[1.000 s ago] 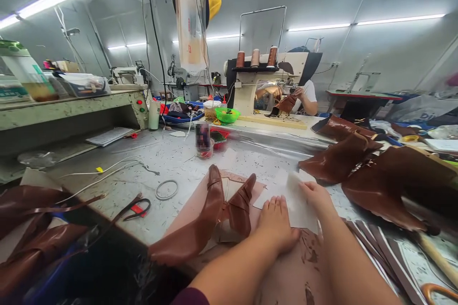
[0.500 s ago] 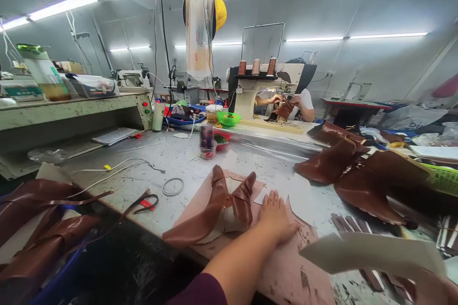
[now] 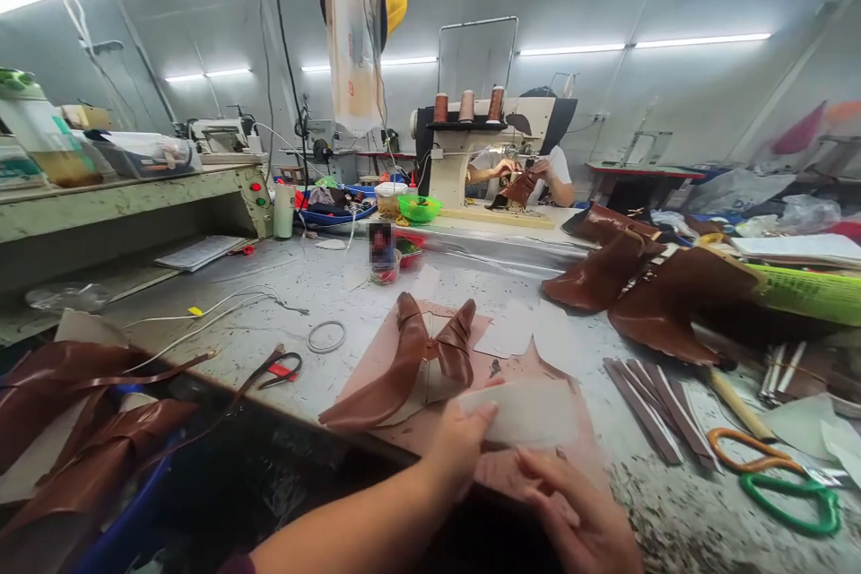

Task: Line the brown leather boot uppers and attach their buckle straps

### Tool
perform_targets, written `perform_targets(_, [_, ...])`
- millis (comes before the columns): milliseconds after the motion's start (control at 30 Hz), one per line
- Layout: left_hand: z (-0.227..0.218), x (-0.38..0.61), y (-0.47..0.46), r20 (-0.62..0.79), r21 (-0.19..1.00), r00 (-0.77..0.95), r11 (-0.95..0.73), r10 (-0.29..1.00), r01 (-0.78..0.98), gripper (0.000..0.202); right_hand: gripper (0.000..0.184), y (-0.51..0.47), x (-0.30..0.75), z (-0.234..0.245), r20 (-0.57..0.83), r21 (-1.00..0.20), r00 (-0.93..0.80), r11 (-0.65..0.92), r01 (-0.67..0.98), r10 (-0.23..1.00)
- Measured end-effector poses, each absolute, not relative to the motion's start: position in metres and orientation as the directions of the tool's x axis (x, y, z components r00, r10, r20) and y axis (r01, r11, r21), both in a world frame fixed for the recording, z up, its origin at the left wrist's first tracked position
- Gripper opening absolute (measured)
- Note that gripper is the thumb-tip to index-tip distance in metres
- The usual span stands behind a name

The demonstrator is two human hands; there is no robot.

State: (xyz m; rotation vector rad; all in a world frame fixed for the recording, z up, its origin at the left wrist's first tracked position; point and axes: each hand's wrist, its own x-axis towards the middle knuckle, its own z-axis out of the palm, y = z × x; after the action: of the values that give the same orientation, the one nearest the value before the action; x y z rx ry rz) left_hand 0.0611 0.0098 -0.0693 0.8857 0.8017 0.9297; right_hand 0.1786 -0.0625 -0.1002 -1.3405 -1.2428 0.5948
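Note:
A pale, flat piece of sheet material (image 3: 534, 408) is pinched at its left end by my left hand (image 3: 457, 444), thumb on top. Just below that piece, my right hand (image 3: 582, 507) has its fingers apart and partly curled; it is somewhat blurred, and I see nothing in it. Beneath both lies a pinkish cutting board (image 3: 585, 448) with worn marks. A brown leather boot upper (image 3: 394, 368), spread out with its pale lining showing, rests on the board's left part, beyond my left hand. White paper-like pieces (image 3: 508, 332) lie at the board's far edge.
Brown boot uppers (image 3: 679, 305) are piled at the right, near brown strips (image 3: 649, 404) and scissors with orange and green handles (image 3: 790, 493). More brown leather parts (image 3: 100, 448) lie at the left. Beyond, a co-worker's hands (image 3: 515, 170) work at a sewing machine (image 3: 450, 166).
The pale piece has come from the right to over the board, passing from my right hand to my left. My left hand has lifted off the board and drawn nearer; the view has shifted.

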Motion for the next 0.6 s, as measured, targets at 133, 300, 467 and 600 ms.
perform_targets(133, [-0.074,0.028,0.014,0.227,0.974,0.469,-0.197,0.853,-0.114,0.040,0.061,-0.051,0.194,-0.090,-0.318,-0.895,0.189,-0.229,-0.383,0.929])
perform_targets(300, [-0.089,0.006,0.013,0.439,0.482,0.881,-0.874,0.176,-0.065,0.033,0.050,-0.039,0.210,-0.099,-0.381,-0.894,0.168,-0.316,-0.318,0.909])
perform_targets(467, [-0.102,-0.004,0.025,0.142,0.396,0.966,-0.907,0.215,0.144,0.052,0.028,-0.023,0.207,-0.114,0.185,-0.864,0.311,0.004,0.503,0.932])
perform_targets(600, [-0.095,-0.007,0.023,0.053,0.481,0.943,-0.836,0.327,0.263,0.089,0.017,-0.019,0.196,-0.120,0.439,-0.606,0.099,0.213,0.767,0.893])
